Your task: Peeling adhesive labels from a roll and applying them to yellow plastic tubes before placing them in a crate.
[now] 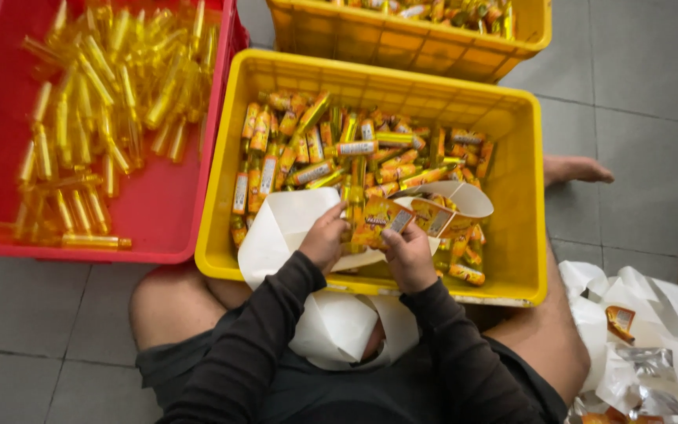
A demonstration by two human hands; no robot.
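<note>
Dark knitted sleeves (276,338) fill the bottom of the view, above a curl of white backing paper (339,326) lying in the lap; the left hand (325,239) is closed, fingers together, on a slim yellow bottle (352,212), apparently upright, over the yellow ribbed plastic crate (523,204); the right hand (408,253) is pinched on a glossy orange label strip (390,216), which loops on to the right; labelled bottles (315,153) are heaped in that crate; bare clear yellow ones (96,94) lie in the red crate (158,228) beside it.
</note>
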